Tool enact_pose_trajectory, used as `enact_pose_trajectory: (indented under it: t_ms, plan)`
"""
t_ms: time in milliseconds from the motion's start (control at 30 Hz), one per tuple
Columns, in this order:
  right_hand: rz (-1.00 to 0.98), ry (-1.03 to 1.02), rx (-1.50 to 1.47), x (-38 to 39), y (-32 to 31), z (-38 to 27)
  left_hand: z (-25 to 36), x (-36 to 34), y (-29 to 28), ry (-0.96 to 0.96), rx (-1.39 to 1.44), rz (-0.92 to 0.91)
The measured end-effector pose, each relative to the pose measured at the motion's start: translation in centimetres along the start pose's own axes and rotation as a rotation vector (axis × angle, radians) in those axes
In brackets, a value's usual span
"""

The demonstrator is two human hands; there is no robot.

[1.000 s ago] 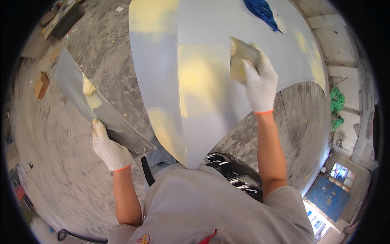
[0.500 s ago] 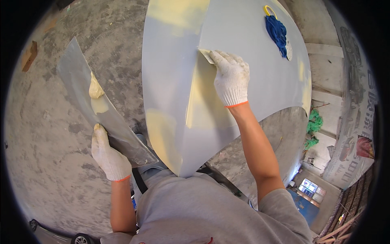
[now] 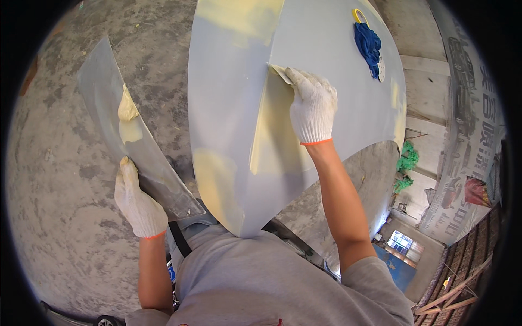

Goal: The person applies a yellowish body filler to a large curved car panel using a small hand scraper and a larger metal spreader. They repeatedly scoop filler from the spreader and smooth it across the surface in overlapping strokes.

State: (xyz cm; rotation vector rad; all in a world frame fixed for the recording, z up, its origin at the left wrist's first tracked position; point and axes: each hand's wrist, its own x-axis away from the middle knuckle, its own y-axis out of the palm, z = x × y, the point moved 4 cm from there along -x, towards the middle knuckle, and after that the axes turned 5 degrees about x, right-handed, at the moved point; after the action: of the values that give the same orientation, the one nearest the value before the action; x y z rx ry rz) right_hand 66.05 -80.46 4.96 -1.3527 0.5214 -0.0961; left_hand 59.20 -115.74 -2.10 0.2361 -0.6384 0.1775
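My left hand [image 3: 138, 204], in a white knit glove, grips a long grey sheet-metal board [image 3: 155, 168] by its edge, thumb on top. A lump of cream-yellow body filler [image 3: 128, 106] sits on the board, with a thinner smear below it. In my right hand [image 3: 314, 106], also gloved, a small pale spreader [image 3: 280, 73] is pinched; its edge touches the crease of a grey car body panel [image 3: 321, 32]. Yellow filler patches [image 3: 280, 125] cover parts of that panel, one running along the crease under my right hand. The fingertips on the spreader are partly hidden.
On the panel's far right lie a blue cloth [image 3: 368, 46], a yellow tape roll [image 3: 360, 16] and a pale perforated disc [image 3: 381, 70]. Concrete floor [image 3: 65, 179] surrounds the panel. A printed banner [image 3: 462, 136] and green netting [image 3: 406, 157] are at the right. A car wheel [image 3: 106, 320] shows lower left.
My left hand and the board have shifted slightly left and up. My right hand stays near the same place on the crease, the spreader turned a little. The view has shifted slightly.
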Motion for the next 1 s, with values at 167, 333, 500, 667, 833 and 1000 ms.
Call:
enact_pose_trajectory:
  t_ms: [167,333,500,667,833,1000]
  plan:
    - [-0.075,-0.012,-0.010,-0.3,0.1,0.0,0.2,0.1,0.4,-0.029,-0.014,0.040]
    - [-0.019,0.023,-0.006,-0.1,0.1,0.2,0.1,-0.1,0.4,-0.018,-0.036,0.005]
    - [-0.053,-0.011,-0.020,-0.3,0.5,0.4,-0.2,-0.4,0.2,0.007,-0.021,0.033]
    - [-0.031,-0.080,-0.055,0.6,-0.4,-0.3,0.0,-0.1,0.6,-0.019,-0.020,0.011]
    - [-0.065,-0.066,-0.034,2.6,-1.3,-1.6,0.0,0.1,1.0,-0.005,-0.044,-0.026]
    - [-0.109,-0.052,-0.053,4.7,-2.4,-3.0,-0.1,0.0,0.6,-0.001,-0.066,-0.045]
